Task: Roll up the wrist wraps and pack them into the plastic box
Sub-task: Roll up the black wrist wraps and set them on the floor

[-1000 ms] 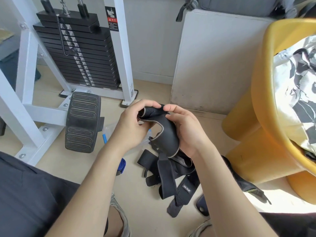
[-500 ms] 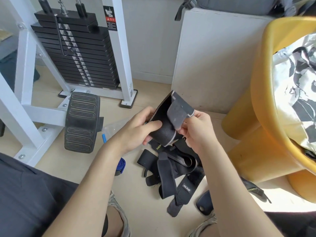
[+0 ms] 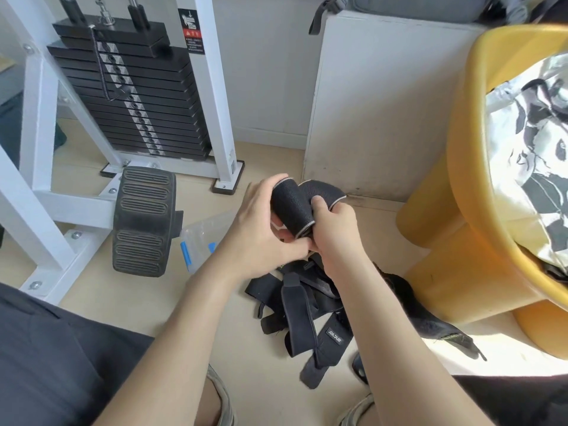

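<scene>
Both left hand [image 3: 261, 232] and right hand [image 3: 335, 229] grip the half-rolled wrist wrap [image 3: 290, 207] mid-frame, fingers curled, seemingly so the coil cannot unwind

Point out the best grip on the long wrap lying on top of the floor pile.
Likely its near end, pinched across the width from above. The long wrap lies flat on top of the pile with nothing covering it, and it runs toward the person, so that end looks free to lift. For now the left hand and right hand both grip the rolled wrap.
</scene>
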Demonstrator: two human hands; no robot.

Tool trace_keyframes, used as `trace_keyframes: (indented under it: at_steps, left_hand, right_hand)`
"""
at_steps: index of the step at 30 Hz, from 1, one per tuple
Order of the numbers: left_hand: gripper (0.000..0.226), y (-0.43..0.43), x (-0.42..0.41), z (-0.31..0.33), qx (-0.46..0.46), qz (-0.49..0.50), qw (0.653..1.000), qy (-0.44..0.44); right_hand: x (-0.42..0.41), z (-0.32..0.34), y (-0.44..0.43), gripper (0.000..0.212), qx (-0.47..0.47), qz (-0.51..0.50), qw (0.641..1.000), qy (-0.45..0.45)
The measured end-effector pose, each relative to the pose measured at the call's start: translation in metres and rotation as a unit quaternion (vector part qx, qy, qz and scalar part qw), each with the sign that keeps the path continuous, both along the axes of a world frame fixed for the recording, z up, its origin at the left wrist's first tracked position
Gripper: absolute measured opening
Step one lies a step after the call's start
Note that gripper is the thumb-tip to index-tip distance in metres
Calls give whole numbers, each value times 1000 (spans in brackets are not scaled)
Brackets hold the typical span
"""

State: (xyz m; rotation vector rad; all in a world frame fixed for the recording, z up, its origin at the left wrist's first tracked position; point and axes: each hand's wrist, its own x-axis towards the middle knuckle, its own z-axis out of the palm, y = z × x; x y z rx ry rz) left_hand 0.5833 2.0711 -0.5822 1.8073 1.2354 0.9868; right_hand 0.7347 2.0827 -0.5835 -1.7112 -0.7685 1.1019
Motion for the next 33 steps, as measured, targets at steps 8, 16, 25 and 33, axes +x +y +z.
trace_keyframes:
  at_steps: [8, 16, 25, 33]
  left_hand:
    - [82, -3, 8, -1, 178, 120, 972, 97]
    - [79, -8, 5, 10, 255, 130, 953, 96]
    - [71, -19, 24, 23, 295, 107, 942, 122]
    - [76, -21, 23, 20, 118, 55, 991, -14]
  right_hand:
    - [-3, -3, -1, 28, 81, -3, 992, -101]
    - [14, -13, 4, 18, 41, -77, 995, 53]
    - [21, -5, -6, 17, -87, 82, 992, 42]
    - [25, 6, -18, 16, -122, 295, 935, 156]
